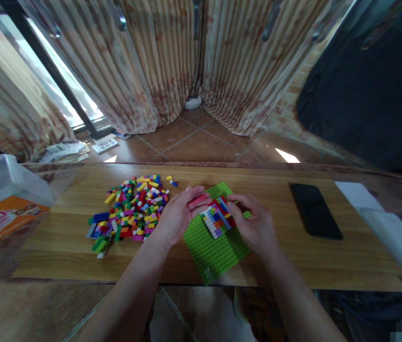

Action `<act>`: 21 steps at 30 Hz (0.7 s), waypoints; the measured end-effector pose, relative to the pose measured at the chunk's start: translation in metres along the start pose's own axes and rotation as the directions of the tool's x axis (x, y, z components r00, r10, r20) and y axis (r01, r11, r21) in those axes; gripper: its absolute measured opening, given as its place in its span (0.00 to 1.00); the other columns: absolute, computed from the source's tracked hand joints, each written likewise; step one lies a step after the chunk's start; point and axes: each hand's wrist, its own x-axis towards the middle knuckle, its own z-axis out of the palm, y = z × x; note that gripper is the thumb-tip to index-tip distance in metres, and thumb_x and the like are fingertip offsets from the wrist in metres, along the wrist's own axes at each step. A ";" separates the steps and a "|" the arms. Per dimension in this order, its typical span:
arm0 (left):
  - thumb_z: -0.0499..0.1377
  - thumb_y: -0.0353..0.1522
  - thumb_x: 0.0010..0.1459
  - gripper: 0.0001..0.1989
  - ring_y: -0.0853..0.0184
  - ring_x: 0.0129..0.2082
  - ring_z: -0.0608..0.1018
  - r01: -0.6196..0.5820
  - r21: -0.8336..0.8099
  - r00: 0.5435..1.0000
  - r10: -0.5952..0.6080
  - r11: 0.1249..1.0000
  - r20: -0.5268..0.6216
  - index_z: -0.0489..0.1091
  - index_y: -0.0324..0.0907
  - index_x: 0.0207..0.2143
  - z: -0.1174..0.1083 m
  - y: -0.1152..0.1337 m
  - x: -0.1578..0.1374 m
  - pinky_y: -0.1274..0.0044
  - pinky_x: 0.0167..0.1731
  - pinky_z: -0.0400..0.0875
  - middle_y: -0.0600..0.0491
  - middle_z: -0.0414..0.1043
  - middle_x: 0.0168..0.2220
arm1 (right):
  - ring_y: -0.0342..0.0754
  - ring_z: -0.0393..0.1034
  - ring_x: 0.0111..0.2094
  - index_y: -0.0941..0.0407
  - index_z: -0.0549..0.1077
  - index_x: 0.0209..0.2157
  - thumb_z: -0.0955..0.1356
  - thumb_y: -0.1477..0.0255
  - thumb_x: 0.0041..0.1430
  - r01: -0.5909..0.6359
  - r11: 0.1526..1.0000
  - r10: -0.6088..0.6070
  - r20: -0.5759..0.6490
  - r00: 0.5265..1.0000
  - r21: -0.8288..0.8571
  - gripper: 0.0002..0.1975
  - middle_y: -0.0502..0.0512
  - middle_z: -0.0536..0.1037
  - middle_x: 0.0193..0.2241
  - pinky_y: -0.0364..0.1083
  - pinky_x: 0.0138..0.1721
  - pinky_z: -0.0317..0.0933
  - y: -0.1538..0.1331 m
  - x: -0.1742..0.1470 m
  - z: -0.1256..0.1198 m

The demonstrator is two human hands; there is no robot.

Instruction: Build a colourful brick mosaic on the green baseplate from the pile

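Head view: a studded green baseplate (215, 259), square-cornered and glossy, lies skewed on the wood-grained tabletop (275, 266), between both hands; a low multicoloured brick assembly (217, 219), rectangular and of smooth hard plastic, sits over its far part. The left hand (177, 213) is half turned up, its grip loose and spread, with red bricks (197, 201) at the fingers; the right hand (256, 223) has bent fingers against the assembly's right edge; whether that grip is closed on a piece cannot be told.

A loose brick pile (133, 209) of mixed colours lies beside the left hand; a flat black phone (315, 210) lies right of the right hand; both hands cover parts of the baseplate's edges; pleated, patterned curtains (172, 57) hang beyond the tiled floor (201, 137).

A clear plastic container (30, 183) with an orange label stands at far left; its contents cannot be made out.
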 end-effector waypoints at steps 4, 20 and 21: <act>0.57 0.38 0.63 0.16 0.63 0.43 0.80 -0.009 0.054 0.995 0.003 0.998 0.101 0.75 0.35 0.44 -0.003 -0.005 -0.001 0.70 0.50 0.72 0.43 0.79 0.41 | 0.49 0.73 0.43 0.53 0.76 0.44 0.66 0.68 0.63 0.117 0.993 -0.115 0.060 0.992 -0.024 0.10 0.56 0.78 0.42 0.48 0.44 0.67 -0.006 -0.001 0.004; 0.59 0.44 0.61 0.24 0.65 0.36 0.81 0.012 0.252 0.964 -0.077 0.968 0.253 0.68 0.41 0.55 -0.004 -0.008 -0.009 0.72 0.38 0.75 0.45 0.77 0.44 | 0.51 0.71 0.43 0.53 0.78 0.37 0.67 0.69 0.63 0.226 0.963 -0.199 0.173 0.964 -0.150 0.07 0.55 0.78 0.38 0.51 0.46 0.65 -0.015 -0.007 -0.001; 0.60 0.42 0.60 0.23 0.66 0.34 0.81 0.006 0.290 0.972 -0.073 0.957 0.223 0.69 0.40 0.54 -0.005 -0.004 -0.008 0.73 0.36 0.75 0.46 0.77 0.43 | 0.50 0.71 0.41 0.53 0.78 0.36 0.67 0.68 0.62 0.182 0.970 -0.159 0.144 0.977 -0.161 0.07 0.55 0.78 0.36 0.51 0.44 0.65 -0.015 -0.007 -0.004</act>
